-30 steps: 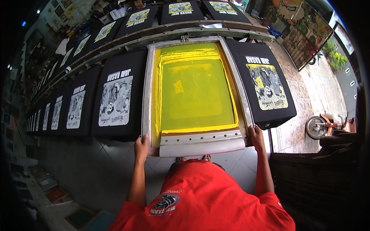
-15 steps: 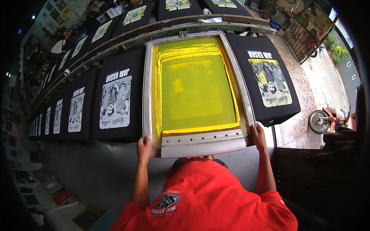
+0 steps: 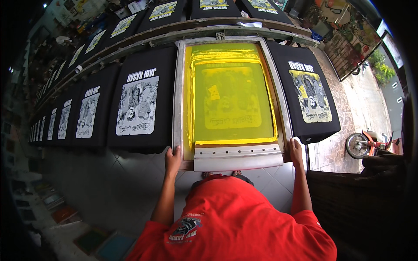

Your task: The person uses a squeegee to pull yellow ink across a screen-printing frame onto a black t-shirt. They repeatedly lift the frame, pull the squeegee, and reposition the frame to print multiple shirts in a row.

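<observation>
A screen-printing frame with pale metal rails lies before me over a black shirt, the shirt's print showing through its yellow mesh. At the near left corner my left hand is closed on the rail. My right hand grips the near right corner in the same way. Between them, a wide silver bar with a row of screws rests across the frame's near end; it looks like a squeegee. Thick yellow ink lines the mesh edges.
Black shirts with grey-white prints line up to the left. To the right lies another black shirt with yellow in its print. A metal rail runs behind, with more shirts beyond. A red motorcycle stands at far right.
The print beneath the mesh shows more sharply now, and the frame appears to have come down closer to the shirt. Both hands keep their hold. The whole view has shifted slightly.
</observation>
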A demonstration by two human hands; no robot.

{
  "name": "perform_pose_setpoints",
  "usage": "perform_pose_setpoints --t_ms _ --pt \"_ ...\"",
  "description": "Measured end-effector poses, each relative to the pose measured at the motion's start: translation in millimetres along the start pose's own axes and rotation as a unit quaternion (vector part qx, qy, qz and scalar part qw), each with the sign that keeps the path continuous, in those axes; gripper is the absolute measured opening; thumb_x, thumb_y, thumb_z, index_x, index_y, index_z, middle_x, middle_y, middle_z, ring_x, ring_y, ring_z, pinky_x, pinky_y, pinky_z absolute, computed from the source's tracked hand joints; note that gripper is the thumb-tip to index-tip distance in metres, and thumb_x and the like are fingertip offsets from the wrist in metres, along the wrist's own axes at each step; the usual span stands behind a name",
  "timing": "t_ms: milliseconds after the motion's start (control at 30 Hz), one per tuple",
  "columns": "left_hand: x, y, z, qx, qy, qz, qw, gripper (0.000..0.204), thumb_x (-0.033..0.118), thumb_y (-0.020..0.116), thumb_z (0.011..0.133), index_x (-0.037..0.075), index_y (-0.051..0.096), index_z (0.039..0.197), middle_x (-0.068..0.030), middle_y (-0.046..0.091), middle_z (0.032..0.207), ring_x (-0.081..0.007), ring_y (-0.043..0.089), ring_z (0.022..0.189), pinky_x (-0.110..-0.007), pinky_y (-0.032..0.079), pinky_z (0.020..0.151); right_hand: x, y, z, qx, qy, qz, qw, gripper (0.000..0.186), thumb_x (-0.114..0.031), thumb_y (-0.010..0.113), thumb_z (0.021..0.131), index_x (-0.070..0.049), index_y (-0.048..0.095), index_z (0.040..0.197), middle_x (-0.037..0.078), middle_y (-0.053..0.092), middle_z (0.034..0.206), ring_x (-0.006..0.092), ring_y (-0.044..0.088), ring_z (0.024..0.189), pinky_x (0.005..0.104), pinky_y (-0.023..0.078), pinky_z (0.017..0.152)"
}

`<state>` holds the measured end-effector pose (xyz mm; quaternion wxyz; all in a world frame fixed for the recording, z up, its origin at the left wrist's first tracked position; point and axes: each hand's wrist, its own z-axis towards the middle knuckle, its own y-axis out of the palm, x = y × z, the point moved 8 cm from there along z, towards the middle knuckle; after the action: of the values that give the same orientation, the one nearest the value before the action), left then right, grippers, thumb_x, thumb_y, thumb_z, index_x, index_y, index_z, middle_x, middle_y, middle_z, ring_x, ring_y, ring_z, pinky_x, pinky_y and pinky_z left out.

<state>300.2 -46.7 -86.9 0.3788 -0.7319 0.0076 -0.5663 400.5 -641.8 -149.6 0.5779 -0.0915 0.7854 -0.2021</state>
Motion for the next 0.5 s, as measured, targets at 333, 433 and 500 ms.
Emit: perform_pose_setpoints --t_ms 333,433,500 --pt "-39.9 0.0 -7.3 -0.096 -0.055 -0.084 0.99 0.039 0.038 0.049 0.101 -0.001 0.055 0.102 -0.0122 0.061 0.094 -0.0213 0.056 0.088 -0.035 0.043 0.081 -134.1 12.2 -120.3 0.02 -0.291 -0.267 0.918 0.055 -0.021 0.08 0.075 -0.005 0.057 0.123 0.016 0.054 0.129 0.0375 0.05 0.121 0.0446 0.041 0.102" --pt "-67.9 8.0 -1.5 0.025 -0.01 -0.094 0.995 0.047 0.039 0.049 0.1 -0.005 0.055 0.115 -0.0163 0.062 0.104 -0.0243 0.057 0.096 -0.036 0.043 0.087 -144.2 38.8 -136.3 -0.052 -0.34 -0.334 0.878 0.064 -0.031 0.085 0.065 -0.008 0.061 0.119 0.016 0.052 0.134 0.0357 0.041 0.131 0.0492 0.034 0.108" --pt "-79.6 -0.2 1.9 0.085 0.033 -0.031 0.995 0.049 0.037 0.05 0.1 -0.005 0.052 0.125 -0.0183 0.063 0.11 -0.0254 0.06 0.099 -0.037 0.045 0.087 -136.3 46.5 -133.0 -0.065 -0.345 -0.341 0.872 0.058 -0.025 0.081 0.068 -0.008 0.06 0.12 0.013 0.053 0.134 0.035 0.043 0.129 0.0483 0.036 0.106"
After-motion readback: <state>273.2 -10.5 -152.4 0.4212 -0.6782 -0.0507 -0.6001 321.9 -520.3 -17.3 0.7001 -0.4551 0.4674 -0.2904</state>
